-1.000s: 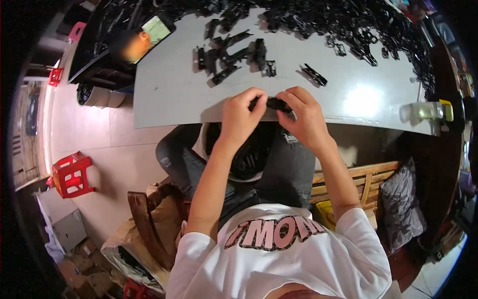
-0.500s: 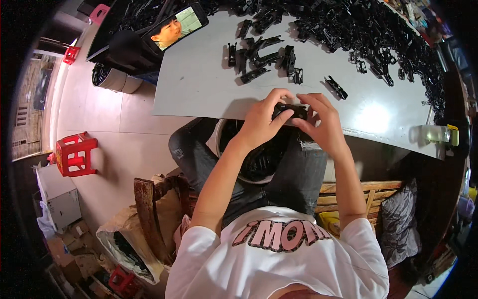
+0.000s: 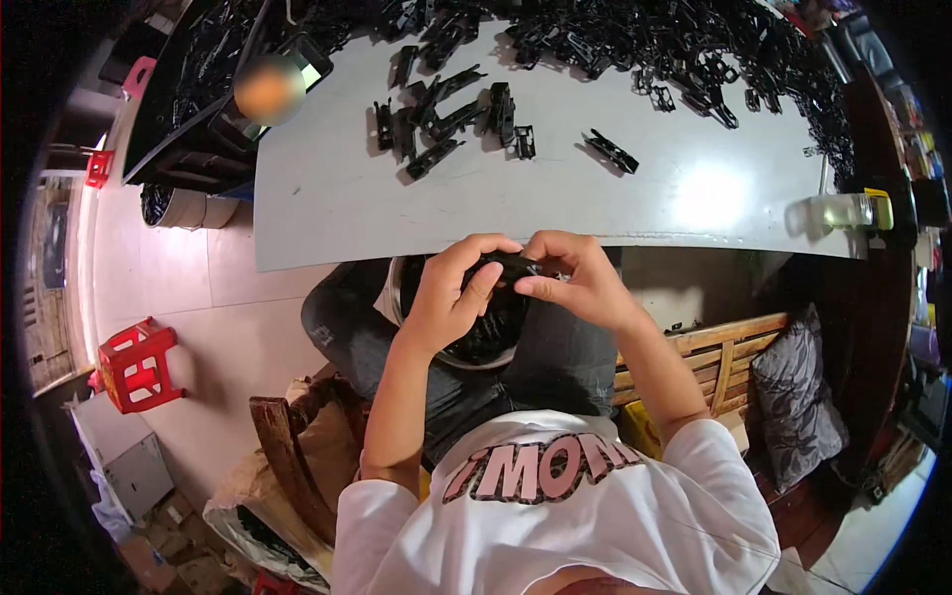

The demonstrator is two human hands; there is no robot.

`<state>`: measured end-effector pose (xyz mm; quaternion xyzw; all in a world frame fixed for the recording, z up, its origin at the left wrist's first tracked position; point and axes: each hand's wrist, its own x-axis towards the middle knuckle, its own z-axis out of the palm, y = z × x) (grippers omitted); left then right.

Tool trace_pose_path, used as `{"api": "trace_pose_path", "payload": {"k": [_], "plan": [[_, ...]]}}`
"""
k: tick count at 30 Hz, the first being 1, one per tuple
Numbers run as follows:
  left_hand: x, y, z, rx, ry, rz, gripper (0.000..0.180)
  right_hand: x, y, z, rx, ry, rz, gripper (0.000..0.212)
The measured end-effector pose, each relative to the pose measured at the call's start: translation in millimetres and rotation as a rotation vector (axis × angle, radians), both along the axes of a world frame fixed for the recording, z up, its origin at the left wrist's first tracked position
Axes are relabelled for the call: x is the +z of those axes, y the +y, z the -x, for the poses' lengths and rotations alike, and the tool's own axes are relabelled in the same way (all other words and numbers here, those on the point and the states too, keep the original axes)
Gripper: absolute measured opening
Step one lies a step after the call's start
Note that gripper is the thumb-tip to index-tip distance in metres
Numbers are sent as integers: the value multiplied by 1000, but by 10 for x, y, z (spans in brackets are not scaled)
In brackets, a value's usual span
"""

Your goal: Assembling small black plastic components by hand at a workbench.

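Note:
Between both hands, just off the near table edge, is a small elongated black plastic part [image 3: 516, 266]. My left hand [image 3: 448, 296] grips its left end with thumb and fingers. At its other end, my right hand [image 3: 573, 278] pinches it between thumb and curled fingers. Much of the part is hidden by the fingers. Below my hands, between my knees, a round bucket [image 3: 397, 297] holds many black parts [image 3: 484, 342]. On the table, a single long black clip-like piece [image 3: 611, 152] lies apart, to the right of a loose cluster of similar pieces [image 3: 446, 117].
A large heap of black parts [image 3: 635, 40] covers the far side of the grey table [image 3: 347, 218]. A phone [image 3: 297, 74] leans at the far left. A clear jar [image 3: 848, 210] stands at the right edge. A red stool [image 3: 139, 365] is on the floor at left.
Both hands, still holding the black part, have drawn back from over the table edge toward me, above the bucket. The whole view has shifted too.

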<state>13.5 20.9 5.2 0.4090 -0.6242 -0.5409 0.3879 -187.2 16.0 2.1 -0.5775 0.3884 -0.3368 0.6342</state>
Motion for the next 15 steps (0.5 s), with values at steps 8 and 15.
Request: {"api": "trace_pose_path", "payload": {"k": [8, 15], "plan": [[-34, 25, -9, 106, 52, -6, 20, 22, -86, -21, 65, 37, -119, 16], [-34, -240, -232, 451, 182, -64, 7, -10, -864, 129, -323, 768, 933, 20]]}}
